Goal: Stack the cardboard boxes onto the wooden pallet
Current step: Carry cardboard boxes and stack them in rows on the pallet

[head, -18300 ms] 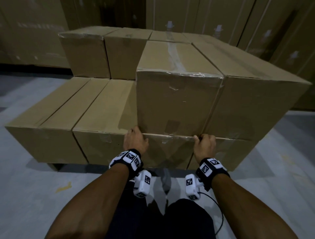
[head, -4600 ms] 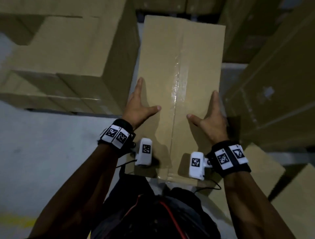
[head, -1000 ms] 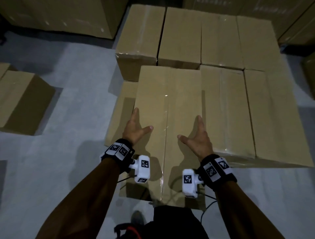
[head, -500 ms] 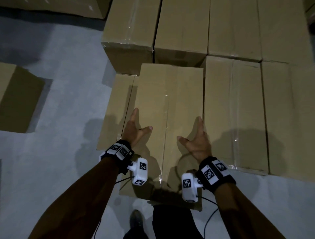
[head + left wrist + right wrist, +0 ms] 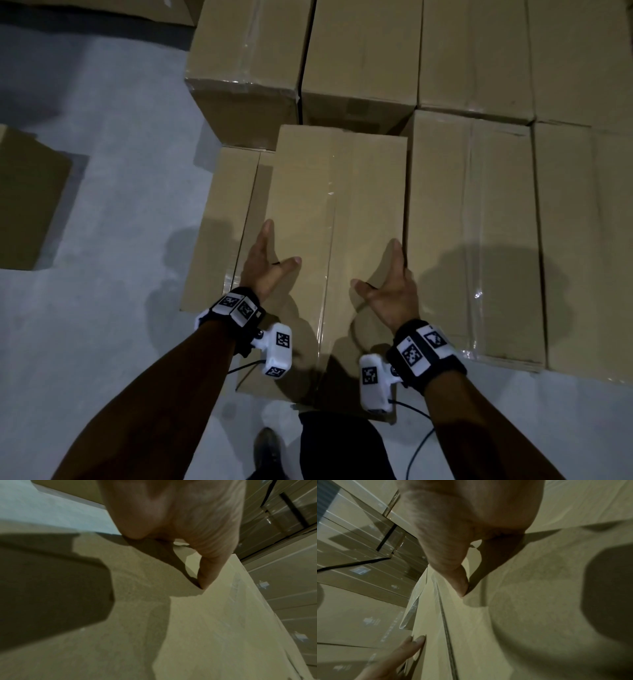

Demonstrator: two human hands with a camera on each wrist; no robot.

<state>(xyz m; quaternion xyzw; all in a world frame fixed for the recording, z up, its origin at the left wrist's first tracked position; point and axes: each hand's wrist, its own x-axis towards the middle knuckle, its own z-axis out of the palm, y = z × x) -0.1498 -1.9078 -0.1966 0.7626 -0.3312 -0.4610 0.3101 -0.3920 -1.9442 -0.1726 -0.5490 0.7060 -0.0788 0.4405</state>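
I hold a long taped cardboard box between my two hands, above a lower-layer box of the stack. My left hand presses its left side with straight fingers, thumb spread on the top. My right hand does the same on the right side, close against the neighbouring upper box. In the left wrist view the thumb lies on the box top. The right wrist view shows my right thumb and, across the box, my left hand's fingers. The pallet is hidden under the boxes.
More upper-layer boxes stand at the back of the stack, just beyond the held box's far end. A loose box lies on the grey floor to the left. My shoe and legs are at the bottom edge.
The held box has come closer to the stack and now lies alongside the right upper box, over the lower layer. My hands keep the same hold on its sides.
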